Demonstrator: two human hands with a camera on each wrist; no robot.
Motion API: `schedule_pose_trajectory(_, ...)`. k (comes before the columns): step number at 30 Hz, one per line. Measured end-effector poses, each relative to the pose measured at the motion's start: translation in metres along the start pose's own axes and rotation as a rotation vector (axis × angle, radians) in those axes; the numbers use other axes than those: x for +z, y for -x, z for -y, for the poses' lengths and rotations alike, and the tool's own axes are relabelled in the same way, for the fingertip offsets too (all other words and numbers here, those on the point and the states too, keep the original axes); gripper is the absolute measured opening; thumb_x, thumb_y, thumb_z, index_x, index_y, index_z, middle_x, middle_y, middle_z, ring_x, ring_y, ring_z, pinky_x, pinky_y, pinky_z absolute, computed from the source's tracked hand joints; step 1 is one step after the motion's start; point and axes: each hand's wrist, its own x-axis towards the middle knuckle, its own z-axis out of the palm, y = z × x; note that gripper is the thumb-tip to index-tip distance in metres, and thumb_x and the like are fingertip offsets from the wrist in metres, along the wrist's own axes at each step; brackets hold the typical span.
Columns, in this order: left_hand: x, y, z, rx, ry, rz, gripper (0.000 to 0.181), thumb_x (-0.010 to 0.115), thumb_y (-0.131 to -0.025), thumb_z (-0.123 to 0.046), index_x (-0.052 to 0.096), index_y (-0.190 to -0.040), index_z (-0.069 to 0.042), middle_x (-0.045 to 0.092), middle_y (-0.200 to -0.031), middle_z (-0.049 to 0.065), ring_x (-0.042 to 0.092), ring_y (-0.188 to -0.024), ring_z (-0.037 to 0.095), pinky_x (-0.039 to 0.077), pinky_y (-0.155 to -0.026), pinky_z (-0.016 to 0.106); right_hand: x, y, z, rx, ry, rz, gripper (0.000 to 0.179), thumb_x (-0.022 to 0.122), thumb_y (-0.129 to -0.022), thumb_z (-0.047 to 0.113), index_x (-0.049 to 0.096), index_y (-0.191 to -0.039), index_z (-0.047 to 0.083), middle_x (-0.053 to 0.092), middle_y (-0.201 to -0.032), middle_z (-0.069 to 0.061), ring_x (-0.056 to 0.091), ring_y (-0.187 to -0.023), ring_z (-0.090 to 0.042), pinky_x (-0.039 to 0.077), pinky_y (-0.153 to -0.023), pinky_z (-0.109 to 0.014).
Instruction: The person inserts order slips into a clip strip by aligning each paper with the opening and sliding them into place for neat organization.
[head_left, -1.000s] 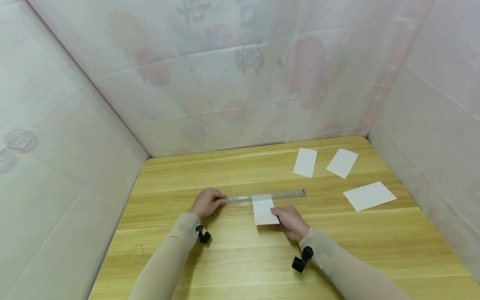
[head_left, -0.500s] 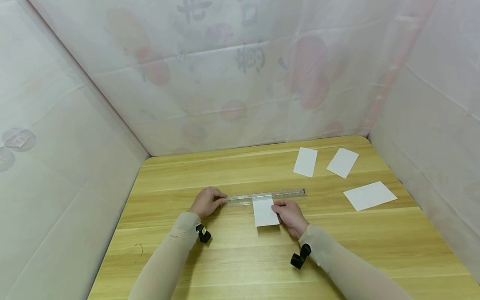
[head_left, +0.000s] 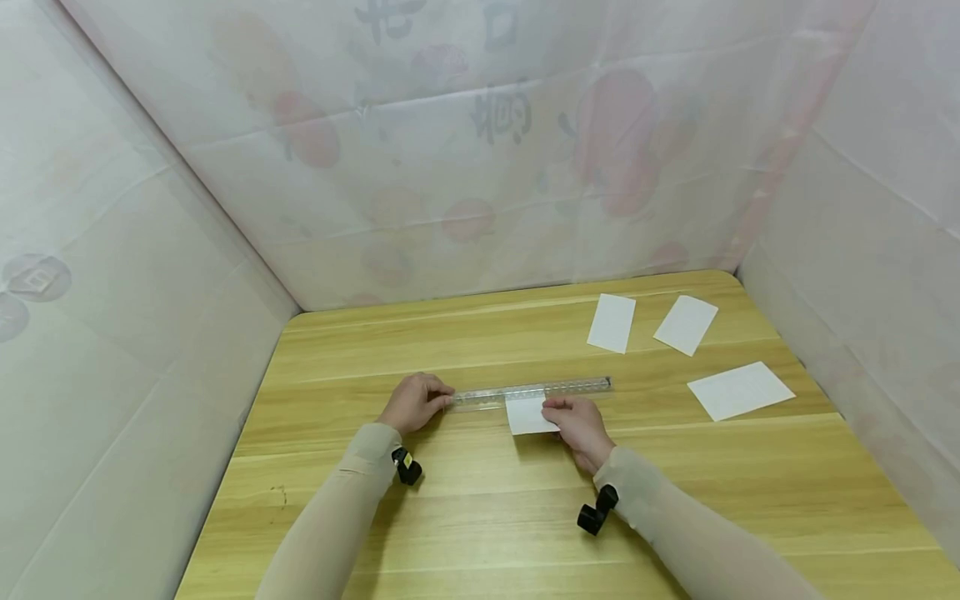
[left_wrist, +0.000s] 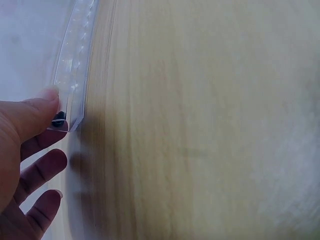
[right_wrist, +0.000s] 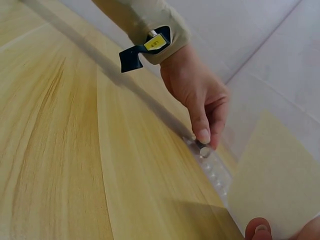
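Note:
A long clear plastic ruler (head_left: 577, 387), with a raised strip along it, lies across the middle of the table (head_left: 450, 533). My left hand (head_left: 412, 404) pinches its left end between thumb and forefinger; the left wrist view shows a small black part inside the ruler (left_wrist: 75, 70) by the thumb. A small white sheet of paper (head_left: 525, 417) has its far edge along the ruler's near side. My right hand (head_left: 583, 429) pinches this sheet near its right edge. In the right wrist view the paper (right_wrist: 272, 175) slants up from the table, held by fingertips (right_wrist: 258, 227).
Three more white sheets lie at the right: an upright one (head_left: 611, 323), a tilted one (head_left: 686, 325) and a sideways one (head_left: 741, 391). Pale printed cloth (head_left: 465, 167) hangs behind the table and at both sides. Each wrist carries a small black camera (head_left: 596, 511).
The near edge of the sheet has lifted, so it looks shorter in the head view. My right hand has shifted slightly up the sheet and left. The left hand and ruler have kept still.

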Motion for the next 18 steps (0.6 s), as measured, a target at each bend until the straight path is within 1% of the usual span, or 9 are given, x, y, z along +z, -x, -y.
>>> schedule_pose_trajectory(4, -0.0007, 0.0005, -0.001, -0.005, 0.006, 0.005, 0.013, 0.068, -0.083, -0.02, 0.073, -0.095, -0.018, 0.066, -0.09, -0.009, 0.058, -0.09, 0.014, 0.046, -0.084, 0.035, -0.0002, -0.0002, -0.002, -0.02, -0.006, 0.0, 0.022, 0.062, -0.085, 0.006, 0.062, -0.103, -0.005, 0.055, -0.11, -0.015, 0.054, -0.083, -0.019, 0.047, -0.065, -0.029)
schedule_pose_trajectory(9, -0.0009, 0.0006, -0.0011, -0.004, 0.003, 0.009, 0.012, 0.068, -0.084, -0.02, 0.073, -0.094, -0.018, 0.066, -0.09, -0.009, 0.058, -0.09, 0.013, 0.046, -0.083, 0.035, -0.0015, 0.0005, -0.0043, -0.031, -0.007, -0.01, 0.022, 0.065, -0.083, 0.007, 0.064, -0.102, -0.006, 0.057, -0.106, -0.014, 0.055, -0.081, -0.018, 0.048, -0.065, -0.03)
schedule_pose_trajectory(14, -0.0007, -0.0007, -0.0008, -0.01, 0.004, 0.008, 0.012, 0.068, -0.083, -0.021, 0.073, -0.094, -0.018, 0.066, -0.09, -0.009, 0.058, -0.089, 0.012, 0.045, -0.083, 0.033, -0.0011, 0.0004, -0.0055, -0.041, -0.007, -0.016, 0.022, 0.065, -0.083, 0.006, 0.065, -0.102, -0.005, 0.058, -0.106, -0.014, 0.056, -0.084, -0.018, 0.049, -0.067, -0.03)
schedule_pose_trajectory(18, -0.0006, -0.0008, -0.0009, -0.01, 0.003, 0.007, 0.012, 0.069, -0.083, -0.02, 0.073, -0.094, -0.018, 0.066, -0.09, -0.009, 0.058, -0.088, 0.012, 0.046, -0.083, 0.033, -0.0005, 0.0005, -0.0063, -0.045, 0.007, -0.026, 0.022, 0.066, -0.083, 0.007, 0.066, -0.102, -0.004, 0.059, -0.107, -0.014, 0.055, -0.085, -0.019, 0.049, -0.066, -0.03)
